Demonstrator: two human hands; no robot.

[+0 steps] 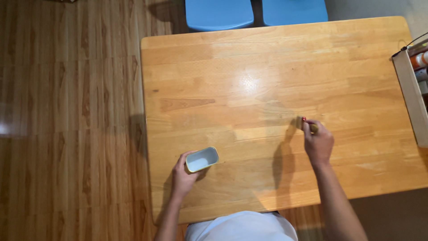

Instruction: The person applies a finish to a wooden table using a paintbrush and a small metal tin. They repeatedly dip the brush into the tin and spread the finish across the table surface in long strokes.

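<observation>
Head view, looking straight down: nearest to me is my own pale shirt [243,226], a soft rounded shape at the lower edge, tucked against the near side of the wooden table [267,76]. From there my two bare forearms reach out over the tabletop, which is smooth, glossy, made of joined light planks with rounded corners and a bright glare patch near its middle. My left hand [183,175] sits close to the near left corner, its fingers curled around the side of a small rounded-rectangular container [202,159], pale and glossy inside with a thin yellowish rim, tilted so its open mouth faces up toward me. My right hand [317,142] rests farther out and to the right, well apart from the container, its fingers pressed together and pinching a small slim object [313,128] against the wood; it is too small to tell what it is, though red shows on a fingertip. Beyond the right edge stands a grey boxy frame [412,96]. Past the far edge sit two smooth blue plastic stools [256,12] on the plank-patterned floor [67,111].
</observation>
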